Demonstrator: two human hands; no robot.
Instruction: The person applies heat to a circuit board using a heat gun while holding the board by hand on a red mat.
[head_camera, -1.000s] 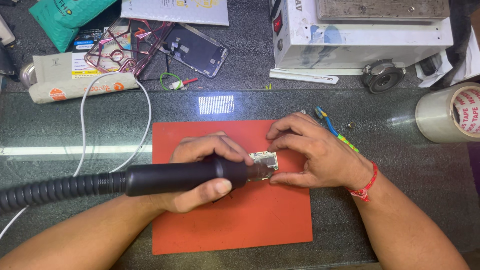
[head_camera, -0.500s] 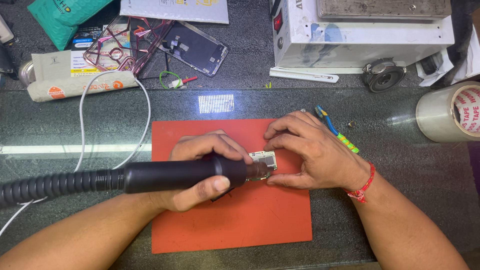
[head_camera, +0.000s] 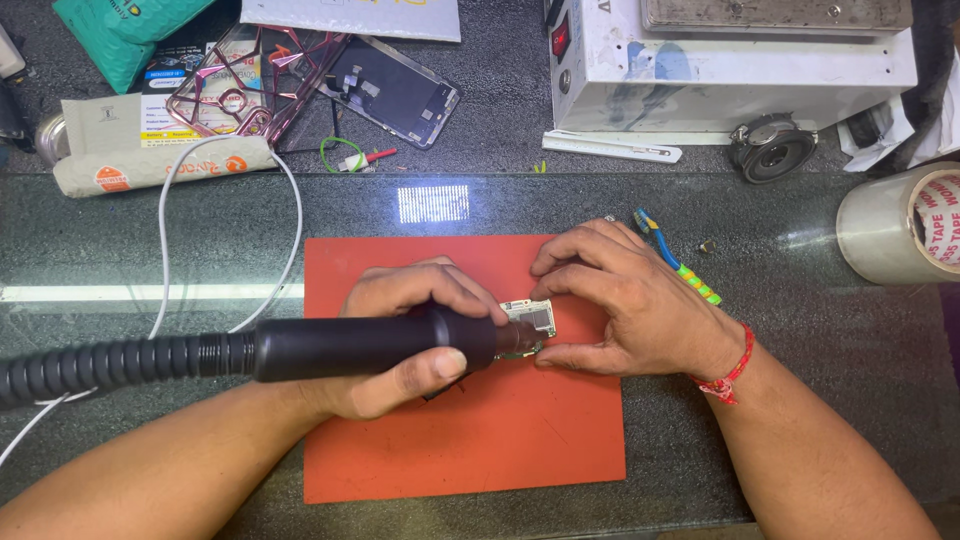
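Left hand (head_camera: 400, 335) round black handpiece (head_camera: 370, 345) — right hand (head_camera: 630, 305) pinching circuit board (head_camera: 530, 318)

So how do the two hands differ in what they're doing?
The left hand wraps around the black hot-air handpiece, while the right hand pinches a small circuit board with its fingers. The right hand's wrist wears a red thread; the left hand's is bare. Both are over the red mat.

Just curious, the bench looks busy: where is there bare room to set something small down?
Bare glass lies right of the red mat, between the right hand and the tape roll. More lies left of the mat, crossed by the white cable and the black hose. The mat's lower half is free. The back edge, with phone parts and the white machine, is crowded.
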